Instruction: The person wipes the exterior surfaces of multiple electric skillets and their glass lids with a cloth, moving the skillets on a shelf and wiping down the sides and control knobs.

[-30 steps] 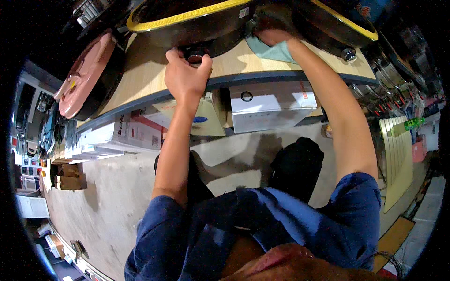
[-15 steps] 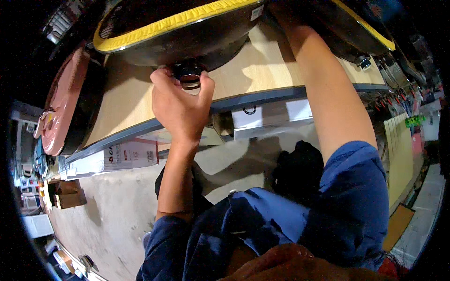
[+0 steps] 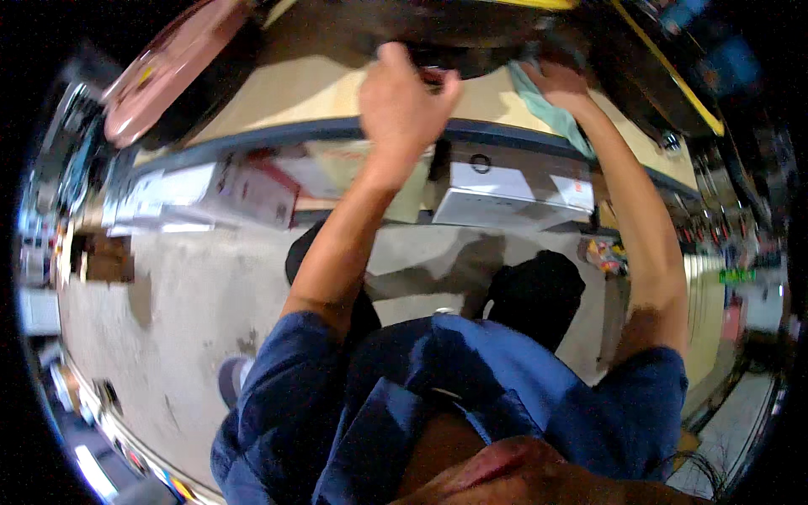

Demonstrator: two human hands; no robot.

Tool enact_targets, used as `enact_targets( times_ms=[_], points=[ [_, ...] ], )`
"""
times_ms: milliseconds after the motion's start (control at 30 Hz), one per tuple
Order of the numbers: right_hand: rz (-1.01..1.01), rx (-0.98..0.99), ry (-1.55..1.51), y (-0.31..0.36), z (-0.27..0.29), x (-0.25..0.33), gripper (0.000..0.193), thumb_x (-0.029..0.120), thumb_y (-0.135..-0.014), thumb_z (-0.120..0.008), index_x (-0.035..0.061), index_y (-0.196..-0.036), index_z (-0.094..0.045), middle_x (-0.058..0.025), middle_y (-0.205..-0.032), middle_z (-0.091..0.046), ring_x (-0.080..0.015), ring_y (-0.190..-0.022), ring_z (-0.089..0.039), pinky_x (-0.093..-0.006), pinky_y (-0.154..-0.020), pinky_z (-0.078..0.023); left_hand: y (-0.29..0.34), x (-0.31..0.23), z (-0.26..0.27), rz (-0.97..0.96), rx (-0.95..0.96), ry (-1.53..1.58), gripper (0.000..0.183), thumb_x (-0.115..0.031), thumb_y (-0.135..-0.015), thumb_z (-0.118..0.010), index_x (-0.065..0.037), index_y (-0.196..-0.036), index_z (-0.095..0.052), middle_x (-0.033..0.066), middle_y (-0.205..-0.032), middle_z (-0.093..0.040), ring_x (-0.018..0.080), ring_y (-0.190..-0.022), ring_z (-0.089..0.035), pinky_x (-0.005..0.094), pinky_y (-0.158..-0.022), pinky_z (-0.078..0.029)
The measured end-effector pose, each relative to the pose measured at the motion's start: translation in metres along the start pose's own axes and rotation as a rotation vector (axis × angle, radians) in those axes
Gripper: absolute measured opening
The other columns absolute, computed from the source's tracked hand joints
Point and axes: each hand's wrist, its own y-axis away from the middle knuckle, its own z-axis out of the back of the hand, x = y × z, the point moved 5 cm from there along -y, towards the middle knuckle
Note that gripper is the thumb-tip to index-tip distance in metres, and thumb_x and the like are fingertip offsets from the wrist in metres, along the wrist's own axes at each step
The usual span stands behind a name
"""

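Observation:
A large dark pan with a yellow-edged rim point(image 3: 526, 3) stands on the light wooden shelf point(image 3: 316, 105), cut off by the top of the view. My left hand point(image 3: 404, 105) is closed around the black round handle point(image 3: 433, 77) on its near side; blur hides part of the grip. To the right, my right hand point(image 3: 560, 82) holds a pale green cloth point(image 3: 543, 105) against the lower side of the pan, and the cloth's end hangs over the shelf edge. The right fingertips are in shadow.
A pink oval lidded pan point(image 3: 172, 63) stands at the left of the shelf. Another yellow-rimmed dark pan point(image 3: 673, 76) is close on the right. White boxes point(image 3: 513, 189) sit below the shelf, above the grey floor point(image 3: 185, 337).
The view has shifted, with the shelf higher in it. My right hand has come back from behind the pan to its near side, bringing the green cloth into sight. My left hand stays at the handle.

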Motion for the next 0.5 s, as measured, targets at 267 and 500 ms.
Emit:
enact_targets(
  times_ms=[267, 500],
  points=[
    [0.268, -0.471, -0.029, 0.127, 0.000, 0.043, 0.056, 0.048, -0.101, -0.054, -0.0006, -0.128, -0.062, -0.0185, -0.128, -0.062, -0.0384, -0.121, -0.055, -0.0517, -0.101, -0.040, -0.001, 0.006, -0.006, -0.155, -0.030, 0.095, 0.059, -0.044, -0.075, -0.085, -0.002, -0.093, -0.048, 0.0163, -0.069, -0.063, 0.0361, -0.067, -0.067, 0.0472, -0.062, -0.054],
    [0.167, -0.772, -0.658, 0.151, -0.022, 0.040, 0.045, 0.038, -0.105, -0.053, -0.0044, -0.113, -0.064, -0.0179, -0.106, -0.068, -0.0321, -0.101, -0.063, -0.0437, -0.091, -0.046, 0.002, 0.008, 0.001, -0.219, 0.066, 0.157, 0.042, -0.034, -0.093, -0.069, 0.001, -0.109, -0.053, 0.0233, -0.078, -0.066, 0.0429, -0.075, -0.067, 0.0538, -0.065, -0.052]
  ],
)
